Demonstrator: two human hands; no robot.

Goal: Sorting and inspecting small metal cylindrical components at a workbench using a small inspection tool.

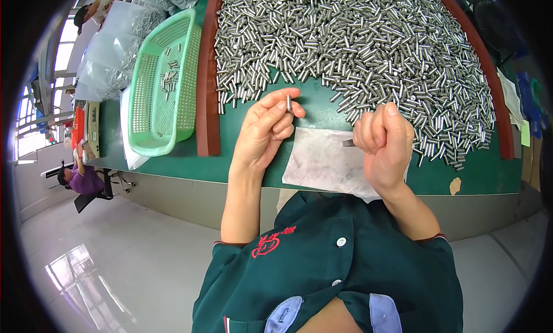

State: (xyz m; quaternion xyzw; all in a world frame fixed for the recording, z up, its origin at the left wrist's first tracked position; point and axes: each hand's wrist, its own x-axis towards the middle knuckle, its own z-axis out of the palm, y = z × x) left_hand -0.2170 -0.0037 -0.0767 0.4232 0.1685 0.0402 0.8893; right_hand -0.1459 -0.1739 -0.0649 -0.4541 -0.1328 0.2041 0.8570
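Observation:
My left hand pinches a small shiny metal pin upright between thumb and fingertips, just above the table. My right hand is closed in a fist, thumb side up. Out of its little-finger side pokes the flat grey tip of a tool; the rest is hidden in the palm, so its kind cannot be told. Below both hands lies a smudged whitish cloth or paper sheet. A broad heap of loose metal pins spreads just beyond the hands.
Red-brown rails border the heap on the green table. At left stands a green plastic basket holding several pins. Beyond it are clear bags of pins and a scale. Another person in purple sits far left.

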